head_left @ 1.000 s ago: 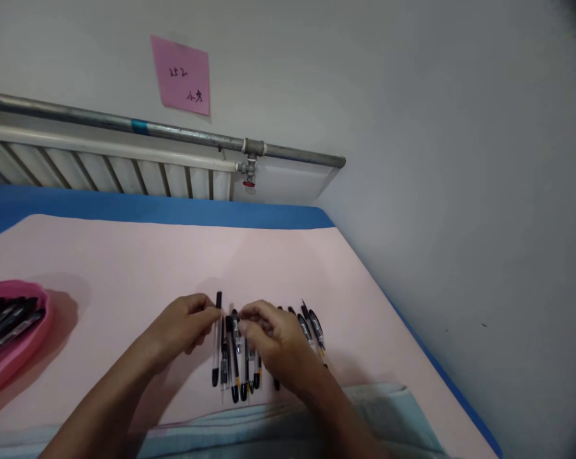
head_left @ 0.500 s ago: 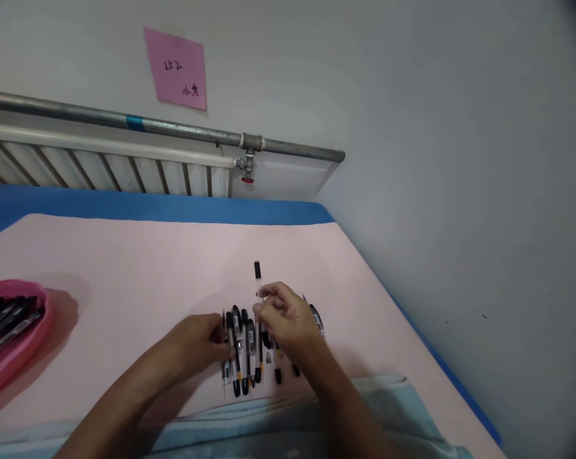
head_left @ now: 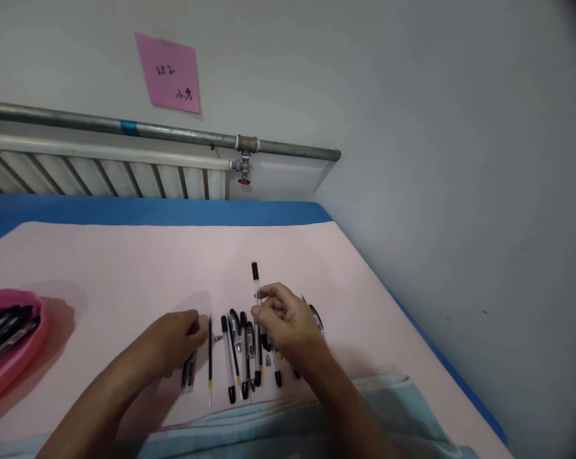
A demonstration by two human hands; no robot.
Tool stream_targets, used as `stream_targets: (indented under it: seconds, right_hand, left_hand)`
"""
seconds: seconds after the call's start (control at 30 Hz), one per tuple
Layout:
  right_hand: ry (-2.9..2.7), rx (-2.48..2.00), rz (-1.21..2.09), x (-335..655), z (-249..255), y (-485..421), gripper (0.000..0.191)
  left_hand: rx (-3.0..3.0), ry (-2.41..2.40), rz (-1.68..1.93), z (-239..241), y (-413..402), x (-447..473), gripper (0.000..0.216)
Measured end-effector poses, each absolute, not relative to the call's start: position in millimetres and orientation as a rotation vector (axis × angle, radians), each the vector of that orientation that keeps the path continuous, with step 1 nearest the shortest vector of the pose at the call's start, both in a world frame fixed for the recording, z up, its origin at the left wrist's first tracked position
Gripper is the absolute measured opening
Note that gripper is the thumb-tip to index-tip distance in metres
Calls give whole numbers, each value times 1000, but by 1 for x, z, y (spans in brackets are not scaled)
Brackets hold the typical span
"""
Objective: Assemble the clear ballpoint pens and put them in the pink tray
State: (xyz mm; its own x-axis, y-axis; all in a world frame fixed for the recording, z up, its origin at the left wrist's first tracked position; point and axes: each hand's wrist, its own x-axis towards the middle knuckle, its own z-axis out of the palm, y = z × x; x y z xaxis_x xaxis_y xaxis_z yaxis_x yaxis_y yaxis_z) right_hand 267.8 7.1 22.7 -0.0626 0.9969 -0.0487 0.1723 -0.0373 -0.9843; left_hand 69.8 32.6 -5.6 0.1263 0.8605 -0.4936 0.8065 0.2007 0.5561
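Observation:
My right hand [head_left: 288,319] pinches an upright pen barrel [head_left: 255,285], clear with a black upper end, above the loose pen parts. My left hand [head_left: 180,335] is closed at the left of the group, its fingertips partly hidden. A dark pen part with a clear end [head_left: 188,375] sticks out below its fingers. Just right of it lies a thin ink refill [head_left: 210,357] with a small spring [head_left: 218,338] beside it. Several clear barrels, refills and dark pen caps [head_left: 250,339] lie between the hands, some hidden by the right hand.
A pink container [head_left: 34,344] of dark pens stands at the left. Light blue cloth [head_left: 388,398] lies along the near edge of the pink tabletop [head_left: 125,268]. A wall rises at the right; a radiator [head_left: 144,178] and pipe [head_left: 183,135] are behind.
My left hand has moved left from the group, and the dark pen part has shifted with it. The refill and spring now lie uncovered. My right hand still holds the barrel.

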Motion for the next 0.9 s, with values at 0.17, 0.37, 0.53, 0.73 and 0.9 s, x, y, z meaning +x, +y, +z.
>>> stream_targets:
  seconds: [0.17,0.37,0.53,0.73,0.9]
  right_hand:
    - [-1392,-1325,1186,267,23,7,15]
    - [-1445,-1338,1166,266,24,6,15]
    - [-1501,-1357,1167,267,24,6,16]
    - [-1639,-1386,1182,266,20,3,14]
    - [-1822,-1345,1226,264,22,-1,13]
  left_hand:
    - [1917,1678,-35,-3,31,82,19]
    - [2008,1705,-152,-5,30,84,28]
    - [1937,1725,12,-12,36,82,20]
    - [1393,1589,513,2,40,76,18]
    - [833,1325,1052,12,50,55,16]
